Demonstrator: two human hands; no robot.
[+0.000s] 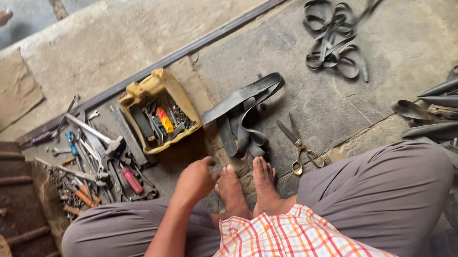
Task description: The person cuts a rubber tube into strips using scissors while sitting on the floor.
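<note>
The person sits cross-legged on the stone floor (pixel 301 91), bare feet (pixel 249 189) together in front. The left hand (pixel 194 182) reaches forward beside the left foot, knuckles up and fingers curled loosely downward; it seems to grasp nothing, though the fingertips are turned away from the camera, so I cannot be sure. The right hand is out of view.

Nearest the hand, at about 11 o'clock from it, stands a yellow plastic tool box (pixel 159 111) crammed with small tools. At 9 o'clock lies a loose pile of tools (pixel 94 164), spanners, pliers and screwdrivers among them. At 1 o'clock, just beyond the toes, sits a folded strip of black rubber tube (pixel 244 116), and at 3 o'clock, past the feet, a pair of scissors (pixel 300 145) with yellow handles lies blades pointing away.

The risks come from the clutter: a blind reach into the pile could catch a finger on a sharp edge, and the scissors lie close enough to the right foot that a shifted leg might nudge the blades. More rubber strips (pixel 333 38) lie tangled at 1 o'clock, well apart
</note>
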